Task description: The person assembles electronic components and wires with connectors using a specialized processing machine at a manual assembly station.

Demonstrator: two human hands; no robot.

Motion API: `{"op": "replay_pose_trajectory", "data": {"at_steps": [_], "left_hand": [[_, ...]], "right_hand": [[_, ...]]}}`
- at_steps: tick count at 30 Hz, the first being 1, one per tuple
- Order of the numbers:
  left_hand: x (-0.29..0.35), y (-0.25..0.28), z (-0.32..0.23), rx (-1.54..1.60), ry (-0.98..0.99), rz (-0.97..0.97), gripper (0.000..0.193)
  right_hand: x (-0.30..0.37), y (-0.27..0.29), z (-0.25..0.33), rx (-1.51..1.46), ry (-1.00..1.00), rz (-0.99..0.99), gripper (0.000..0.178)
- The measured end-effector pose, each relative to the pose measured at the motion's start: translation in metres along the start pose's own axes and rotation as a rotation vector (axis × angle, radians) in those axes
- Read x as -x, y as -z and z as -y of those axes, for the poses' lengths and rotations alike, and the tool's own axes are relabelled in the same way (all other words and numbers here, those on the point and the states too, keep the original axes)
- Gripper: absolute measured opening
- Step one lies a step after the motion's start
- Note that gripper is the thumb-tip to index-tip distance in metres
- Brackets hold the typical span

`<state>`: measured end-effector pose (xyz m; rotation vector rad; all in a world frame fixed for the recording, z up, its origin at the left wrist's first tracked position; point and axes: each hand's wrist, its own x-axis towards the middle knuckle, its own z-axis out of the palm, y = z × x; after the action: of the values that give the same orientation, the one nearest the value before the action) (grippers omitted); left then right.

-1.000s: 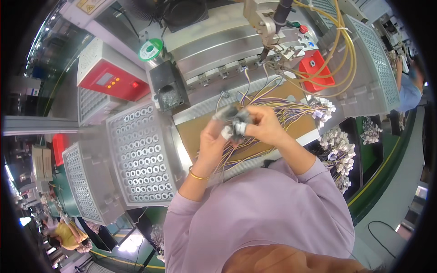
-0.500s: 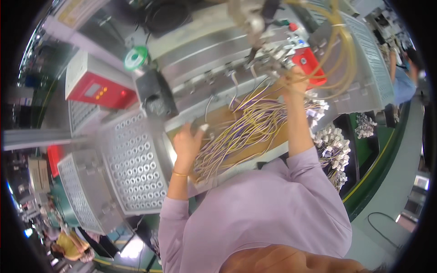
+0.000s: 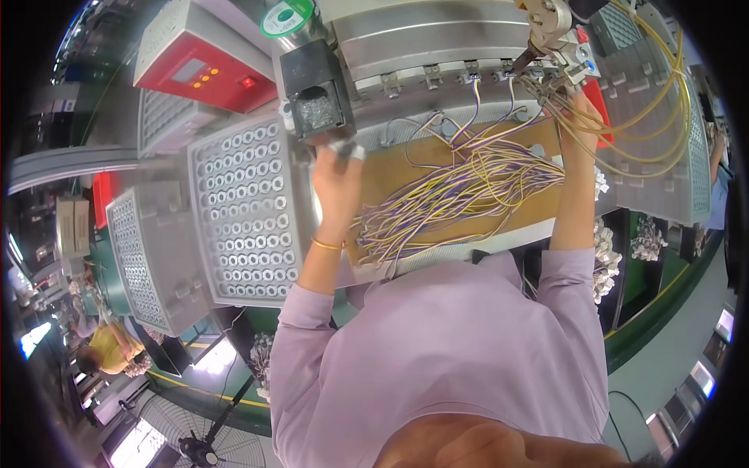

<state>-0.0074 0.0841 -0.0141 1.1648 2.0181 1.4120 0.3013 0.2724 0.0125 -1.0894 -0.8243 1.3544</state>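
Note:
My left hand (image 3: 337,187) is raised just below a black box with metal wool (image 3: 316,109), at the left edge of the brown work board (image 3: 413,164). Its thumb and fingers come together, white covers on the tips; whatever they pinch is too small and blurred to name. A loose bundle of yellow, white and purple wires (image 3: 460,187) lies across the board. My right hand (image 3: 583,121) is at the right end of the clamp row, beneath the metal machine head (image 3: 550,31). Its fingers are partly hidden behind the head and the yellowish tubes (image 3: 651,129).
Left of the board stands a tray of ring-shaped parts (image 3: 246,210). Behind it are a red and white control box (image 3: 207,58) and a green-rimmed solder spool (image 3: 287,19). Several wires run up to the metal clamps (image 3: 433,74). White connectors (image 3: 605,261) hang at the right, near a red bin (image 3: 597,113).
The view has shifted, so the bench appears lower and more to the right. My left hand has moved up to the black box. My right hand remains by the machine head.

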Motion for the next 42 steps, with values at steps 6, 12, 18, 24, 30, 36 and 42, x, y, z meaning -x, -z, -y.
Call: {"op": "replay_pose_trajectory", "data": {"at_steps": [6, 12, 18, 24, 30, 36, 42], "left_hand": [[0.038, -0.002, 0.001, -0.542, -0.399, 0.326, 0.024], [0.023, 0.029, -0.004, -0.329, -0.132, 0.403, 0.024], [0.021, 0.064, -0.021, 0.101, 0.113, 0.3, 0.022], [0.024, 0.068, -0.027, 0.625, 0.305, 0.415, 0.027], [-0.063, 0.122, 0.063, -0.292, 0.044, 0.06, 0.023], [-0.127, 0.183, 0.185, -1.396, -0.056, -0.626, 0.041], [-0.118, 0.169, 0.132, -0.98, 0.073, -0.505, 0.044]], "right_hand": [[0.073, -0.021, 0.0, 0.494, 0.408, -0.212, 0.015], [0.129, -0.081, -0.035, 0.702, 0.589, 0.571, 0.018], [0.156, -0.137, -0.07, 0.621, 0.584, 0.854, 0.025], [0.147, -0.139, -0.067, 0.655, 0.147, 1.165, 0.011], [0.133, -0.142, -0.071, 0.566, 0.152, 1.144, 0.018], [0.143, -0.142, -0.053, 0.61, 0.202, 1.098, 0.016], [0.148, -0.135, -0.043, 0.647, 0.125, 0.961, 0.016]]}}
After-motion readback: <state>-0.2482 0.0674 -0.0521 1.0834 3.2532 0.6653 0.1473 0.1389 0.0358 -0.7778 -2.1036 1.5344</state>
